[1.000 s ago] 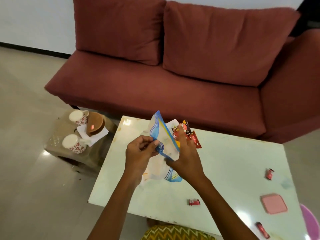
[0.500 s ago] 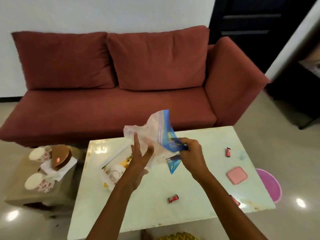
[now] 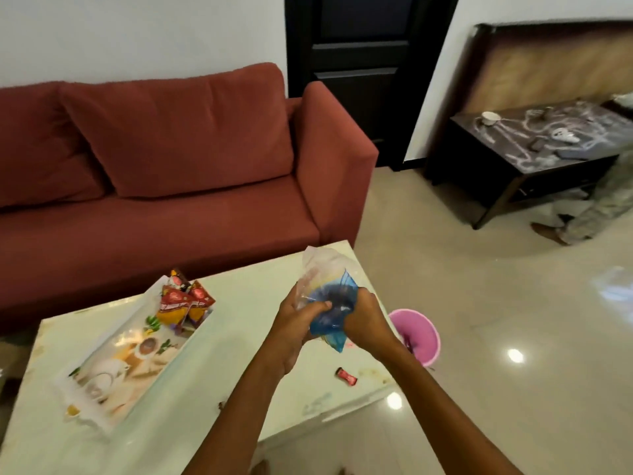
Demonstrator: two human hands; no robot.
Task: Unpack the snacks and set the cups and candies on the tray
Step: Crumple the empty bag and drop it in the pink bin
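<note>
A crumpled plastic bag [image 3: 327, 296], clear with blue edging, is held above the right part of the worktop [image 3: 236, 337]. The bag is clamped from both sides: the grip of the left hand [image 3: 297, 318] is closed around the bag's left side, with the thumb pressed across the blue portion, and the grip of the right hand [image 3: 364, 317] is closed around the bag's right side. The upper, clear part of the bag projects above both hands, and a blue corner hangs below them. Whether anything is contained in the bag cannot be told.

A rectangular tray [image 3: 113, 382] with a printed picture surface is positioned on the left part of the worktop, well apart from the hands. A cluster of red and orange snack packets [image 3: 183, 303] is located at the tray's far end; whether the packets lie fully inside the rim cannot be told. One small red-wrapped candy [image 3: 346, 376] lies on the worktop near its right edge, below the right forearm and apart from the tray.

A pink bin [image 3: 416, 332] is placed on the floor just beside the right edge of the worktop. A red sofa [image 3: 171, 159] is situated behind the worktop, and a dark side table [image 3: 534, 149] is seen at the far right of the room.
</note>
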